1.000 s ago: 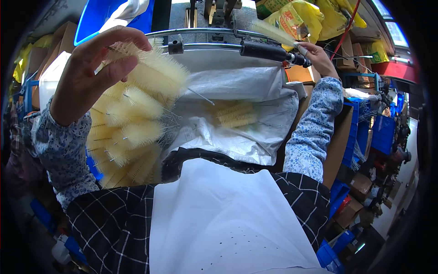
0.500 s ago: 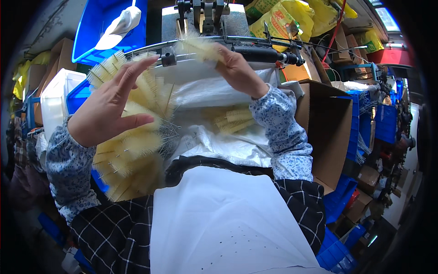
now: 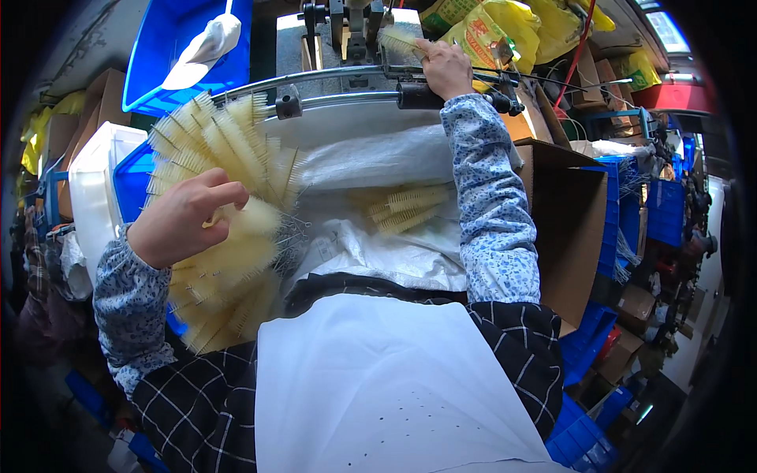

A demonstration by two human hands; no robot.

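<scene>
My right hand is stretched far forward at the machine, its fingers closed on one end of a cream-bristled tube brush. That brush lies against the machine head, just beyond the curved metal rail. On the left, my left hand hovers over a large heap of similar brushes. Its fingers are half curled, with a gap between thumb and forefinger and nothing visible between them. Thin wire ends with small loops stick out of the heap's right side.
A few more brushes rest on white woven sheeting in the middle. An open cardboard box stands at the right. At the back left, a blue bin holds a white cap. Yellow bags lie at the back right.
My right hand has moved forward and right with the brush, from the rail to the machine head. My left hand has dropped back toward me, and its spread fingers have curled.
</scene>
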